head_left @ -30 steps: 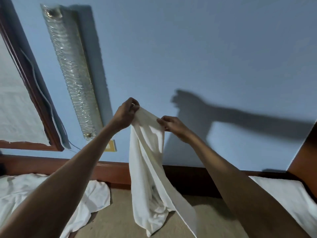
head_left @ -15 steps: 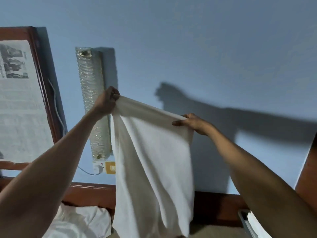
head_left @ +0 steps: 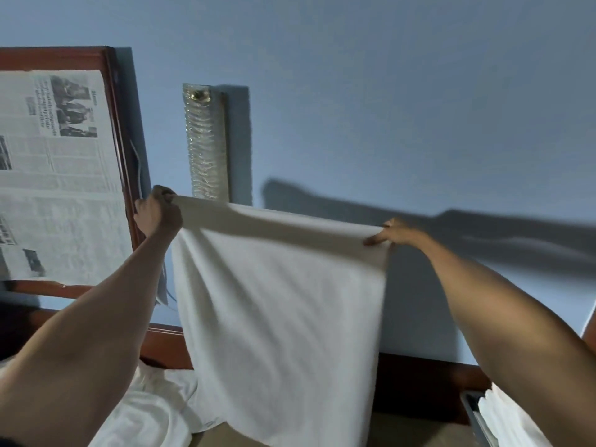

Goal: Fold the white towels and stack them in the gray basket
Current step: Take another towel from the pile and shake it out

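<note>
A white towel (head_left: 280,311) hangs spread out flat in front of me, held up by its top edge. My left hand (head_left: 158,212) grips the top left corner in a fist. My right hand (head_left: 392,233) pinches the top right corner between thumb and fingers. The towel's lower end drops out of sight near the bottom of the view. A heap of loose white towels (head_left: 154,411) lies at the lower left. The rim of the gray basket (head_left: 474,411) shows at the lower right, with folded white towels (head_left: 503,421) in it, partly hidden by my right arm.
A blue wall fills the background. On it hang a wood-framed window covered with newspaper (head_left: 54,175) at the left and a long glass wall lamp (head_left: 206,140). A dark wooden board (head_left: 419,382) runs along the wall's foot.
My hands have moved apart and stretched the towel from a bunched strip to its full width. The view has swung left, bringing the newspaper-covered window further in.
</note>
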The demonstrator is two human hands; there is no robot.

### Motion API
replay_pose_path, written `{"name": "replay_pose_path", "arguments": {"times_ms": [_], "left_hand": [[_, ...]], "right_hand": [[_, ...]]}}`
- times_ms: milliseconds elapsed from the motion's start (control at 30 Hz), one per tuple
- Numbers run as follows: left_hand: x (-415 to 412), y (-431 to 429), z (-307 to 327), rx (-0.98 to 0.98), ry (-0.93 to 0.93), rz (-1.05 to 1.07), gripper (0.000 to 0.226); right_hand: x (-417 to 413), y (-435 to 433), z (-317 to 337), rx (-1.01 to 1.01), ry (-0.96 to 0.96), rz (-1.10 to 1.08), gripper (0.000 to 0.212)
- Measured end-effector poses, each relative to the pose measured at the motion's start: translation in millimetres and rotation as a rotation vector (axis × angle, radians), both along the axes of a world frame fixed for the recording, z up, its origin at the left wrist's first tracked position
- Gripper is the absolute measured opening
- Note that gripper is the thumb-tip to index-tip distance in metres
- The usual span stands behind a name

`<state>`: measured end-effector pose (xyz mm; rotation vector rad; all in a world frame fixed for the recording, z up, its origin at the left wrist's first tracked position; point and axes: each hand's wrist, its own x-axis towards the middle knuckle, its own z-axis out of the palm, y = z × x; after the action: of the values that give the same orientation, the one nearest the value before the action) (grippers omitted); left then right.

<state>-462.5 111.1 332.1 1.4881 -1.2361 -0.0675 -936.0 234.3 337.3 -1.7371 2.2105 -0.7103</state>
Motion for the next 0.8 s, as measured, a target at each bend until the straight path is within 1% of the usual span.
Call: {"name": "replay_pose_path", "arguments": {"times_ms": [33, 67, 133, 200, 267, 333, 400, 433, 467, 500, 600, 633, 667, 733, 800], "left_hand": [[9, 0, -6, 0.008, 0.042, 0.020, 0.034], [16, 1, -11, 0.021, 0.075, 0.037, 0.035], [30, 3, -18, 0.046, 0.143, 0.076, 0.035], [41, 4, -24, 0.060, 0.192, 0.112, 0.033], [47, 4, -27, 0.049, 0.185, 0.126, 0.031], [49, 4, -27, 0.025, 0.161, 0.123, 0.030], [48, 4, -25, 0.005, 0.123, 0.107, 0.032], [47, 3, -23, -0.002, 0.103, 0.101, 0.033], [48, 2, -20, -0.007, 0.093, 0.096, 0.034], [49, 0, -17, -0.013, 0.096, 0.087, 0.036], [57, -6, -5, -0.022, 0.141, 0.080, 0.040], [59, -7, -4, -0.013, 0.150, 0.082, 0.039], [61, -7, -4, -0.003, 0.147, 0.086, 0.038], [61, -6, -11, 0.025, 0.125, 0.097, 0.035], [60, -4, -18, 0.053, 0.097, 0.111, 0.034]], "right_hand": [[-2, 3, -2, 0.041, 0.160, -0.021, 0.046], [-3, 7, -6, 0.074, 0.302, -0.042, 0.049], [-9, 14, -14, 0.113, 0.519, -0.065, 0.055], [-12, 17, -21, 0.109, 0.680, -0.103, 0.066], [-12, 18, -22, 0.112, 0.759, -0.135, 0.067], [-10, 15, -24, 0.148, 0.800, -0.176, 0.062], [-5, 11, -22, 0.148, 0.830, -0.237, 0.043], [-2, 9, -18, 0.127, 0.817, -0.285, 0.037], [2, 7, -13, 0.090, 0.785, -0.336, 0.037], [7, 4, -6, 0.047, 0.739, -0.386, 0.041], [20, -2, 16, -0.128, 0.602, -0.476, 0.067], [22, -2, 22, -0.169, 0.579, -0.487, 0.067], [24, -3, 25, -0.195, 0.571, -0.493, 0.062], [21, 0, 25, -0.174, 0.637, -0.509, 0.044], [21, 7, 21, -0.147, 0.686, -0.524, 0.041]]}}
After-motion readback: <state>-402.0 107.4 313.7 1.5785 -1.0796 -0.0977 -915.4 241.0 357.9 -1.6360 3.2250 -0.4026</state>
